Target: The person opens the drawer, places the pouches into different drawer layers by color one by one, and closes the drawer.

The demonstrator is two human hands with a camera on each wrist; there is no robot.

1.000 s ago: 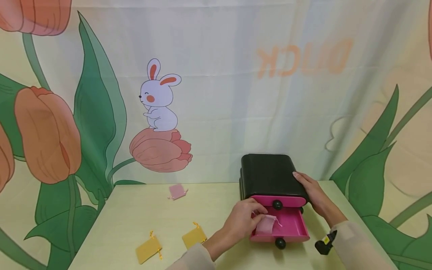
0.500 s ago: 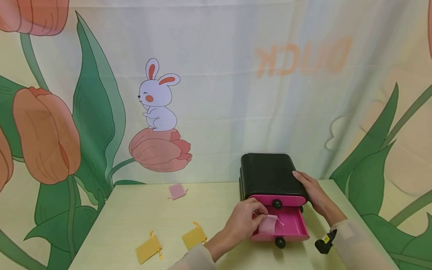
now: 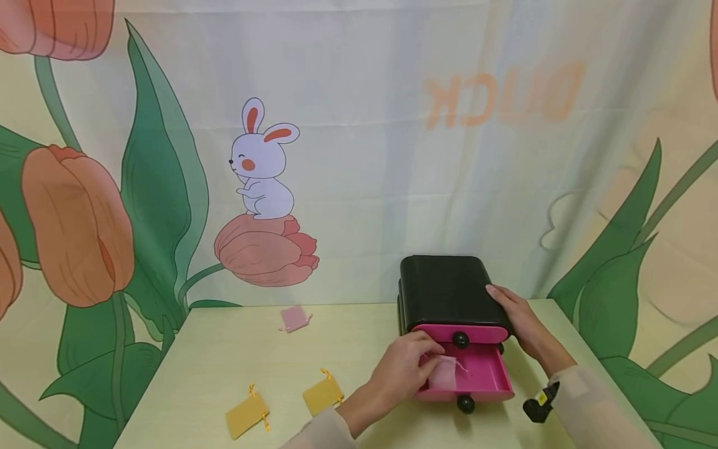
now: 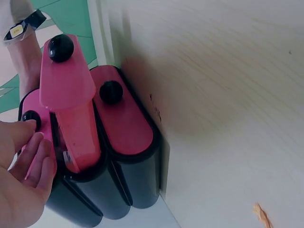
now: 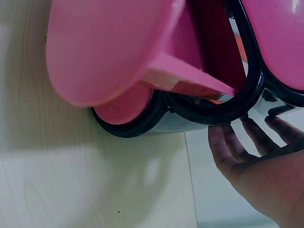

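A small pale pink drawstring pouch hangs at the left side of the pulled-out pink drawer. My left hand pinches the pouch near its top, fingers curled in front of the upper drawer; in the left wrist view the pouch is hidden. The black cabinet has stacked pink drawers with round black knobs, and its middle drawer stands out. My right hand rests against the cabinet's right side with fairly straight fingers. In the right wrist view, the right fingertips touch the black shell.
Two yellow drawstring pouches lie on the table left of my left arm. Another pink pouch lies near the table's back edge. A printed curtain hangs behind the cabinet.
The pink pouch shifts slightly to the right within the drawer, and its drawstring dips a little. Both hands and the cabinet stay almost in place.
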